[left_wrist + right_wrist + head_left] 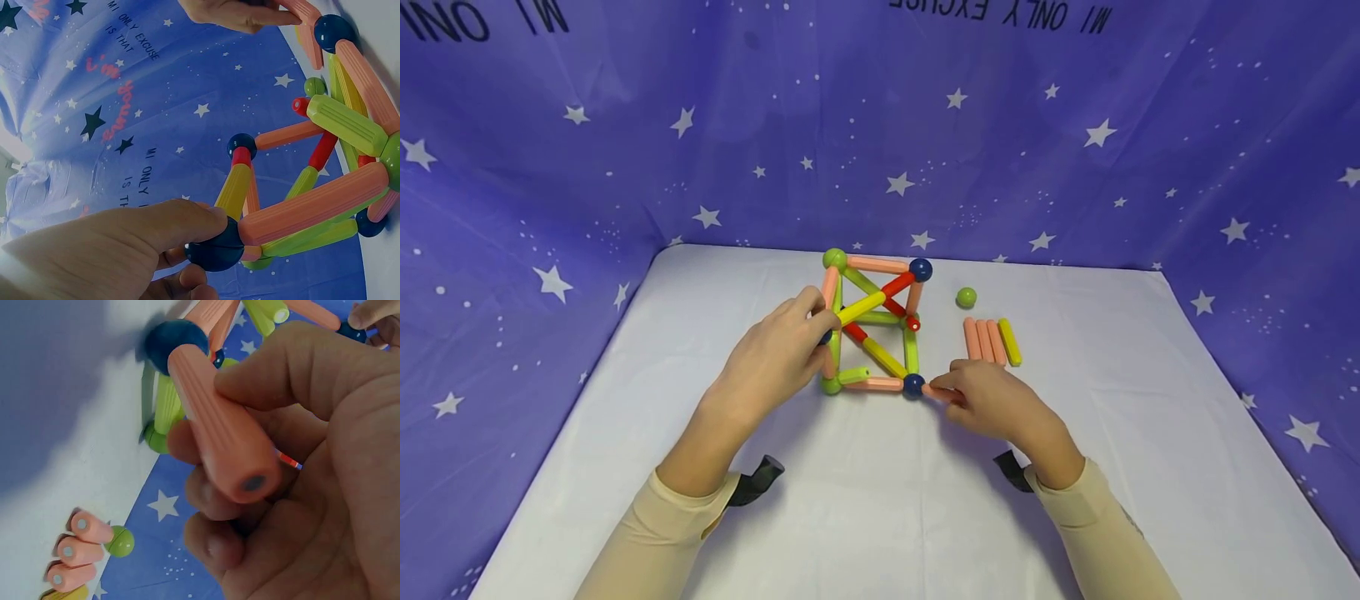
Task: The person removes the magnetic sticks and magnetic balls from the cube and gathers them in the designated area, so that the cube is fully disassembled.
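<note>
A frame of magnetic rods and balls stands on the white table, with pink, green, yellow and red rods between green and dark blue balls. My left hand (778, 350) pinches a dark blue ball (215, 247) at its upper left corner, beside a yellow rod (861, 309). In my right hand (992, 400) is a pink magnetic rod (222, 425), held between thumb and fingers. One end of that rod meets the dark blue ball (913, 385) at the frame's near right corner. A short green rod (347, 125) juts free from the near left green ball (831, 385).
Right of the frame lie several pink rods (984, 341) side by side and a yellow rod (1010, 342). A loose green ball (966, 297) sits behind them. A purple star-patterned cloth (850, 125) rises behind the table (880, 517). Black straps (758, 482) hang at the wrists.
</note>
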Demonstrator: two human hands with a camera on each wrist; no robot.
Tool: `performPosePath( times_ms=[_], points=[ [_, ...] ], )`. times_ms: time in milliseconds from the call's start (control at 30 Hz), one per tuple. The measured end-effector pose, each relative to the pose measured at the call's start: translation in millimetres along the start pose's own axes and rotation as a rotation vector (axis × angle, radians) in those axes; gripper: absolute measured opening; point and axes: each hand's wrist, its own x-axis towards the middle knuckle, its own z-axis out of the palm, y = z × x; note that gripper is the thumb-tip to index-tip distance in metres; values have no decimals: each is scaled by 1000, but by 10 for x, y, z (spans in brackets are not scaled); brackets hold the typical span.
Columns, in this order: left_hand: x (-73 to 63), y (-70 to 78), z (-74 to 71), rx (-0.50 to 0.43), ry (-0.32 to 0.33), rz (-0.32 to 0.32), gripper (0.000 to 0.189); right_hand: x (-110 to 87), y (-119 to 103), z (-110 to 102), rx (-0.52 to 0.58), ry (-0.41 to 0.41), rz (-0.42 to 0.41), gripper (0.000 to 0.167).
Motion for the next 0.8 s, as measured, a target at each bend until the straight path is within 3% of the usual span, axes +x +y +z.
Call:
performPosePath(
  times_ms=[167, 300, 433, 600, 700, 800],
  points=[
    [-15, -3, 7, 0, -3, -7, 18, -21, 85, 69, 23, -39, -51, 32],
    [-19, -5, 6, 6, 2, -11, 18, -28, 222, 31, 116, -8, 4, 33],
    [-14, -5, 2, 17, 10, -5, 18, -32, 461, -43, 182, 124, 153, 28],
    [-4, 2, 4, 15, 7, -2, 18, -60, 815, -55, 207, 280, 420, 34],
    [1, 9, 6, 15, 6, -2, 19, -88, 1014, -20, 207, 320, 555, 39],
    [6, 21, 5, 15, 4, -3, 20, -107, 1172, 34, 197, 316, 637, 40]
  ],
)
